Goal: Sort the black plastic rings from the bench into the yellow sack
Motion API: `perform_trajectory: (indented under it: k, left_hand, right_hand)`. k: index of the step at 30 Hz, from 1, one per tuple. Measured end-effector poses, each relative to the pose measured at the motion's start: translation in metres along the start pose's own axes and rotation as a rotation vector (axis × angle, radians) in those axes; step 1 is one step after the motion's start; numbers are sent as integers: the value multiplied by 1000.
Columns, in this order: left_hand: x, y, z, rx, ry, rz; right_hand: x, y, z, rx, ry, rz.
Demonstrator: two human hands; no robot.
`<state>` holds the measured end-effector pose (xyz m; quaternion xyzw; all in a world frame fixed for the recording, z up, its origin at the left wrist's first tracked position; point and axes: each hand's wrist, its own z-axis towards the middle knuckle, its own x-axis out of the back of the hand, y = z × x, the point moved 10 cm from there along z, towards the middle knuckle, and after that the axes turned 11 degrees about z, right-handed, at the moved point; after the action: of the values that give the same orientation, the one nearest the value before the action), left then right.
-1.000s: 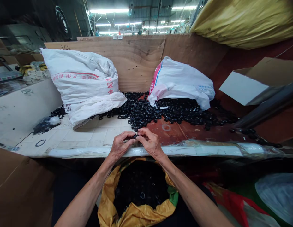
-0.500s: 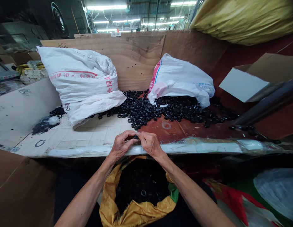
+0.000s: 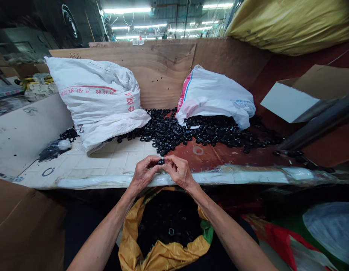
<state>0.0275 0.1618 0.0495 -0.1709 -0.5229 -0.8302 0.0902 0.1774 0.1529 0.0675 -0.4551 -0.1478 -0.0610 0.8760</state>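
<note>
Between my fingertips is a small black plastic part [image 3: 161,162], its exact kind too small to make out. My left hand [image 3: 144,173] pinches it from the left, while my right hand [image 3: 178,171] closes on it from the right. Both hands are above the table's front edge. Just beyond them lies a heap of small black plastic parts [image 3: 174,130], some ring-like. Below my wrists an orange-yellow woven sack [image 3: 163,254] gapes, dark inside with many black pieces and one pale ring [image 3: 171,231].
Two white woven sacks, one at left [image 3: 98,94] and one at right [image 3: 216,94], lie on the table among the parts. A wooden board [image 3: 163,71] closes off the back. On the right are a cardboard box [image 3: 293,99] and a dark bar [image 3: 318,122]. A loose ring [image 3: 48,171] lies at left.
My right fingers have shifted slightly, and more of the small black part now shows between my hands. The sacks and the heap stay as they were.
</note>
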Motion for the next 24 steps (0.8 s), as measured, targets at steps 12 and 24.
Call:
perform_trajectory:
  k: [12,24]
  left_hand:
    - [1,17,-8,-63,-33,124]
    - [-5,20,-18,-69,-419,355]
  right_hand:
    - [-7,-4,-4,-1,38,67]
    - [-19,31,-16,-475,-226,66]
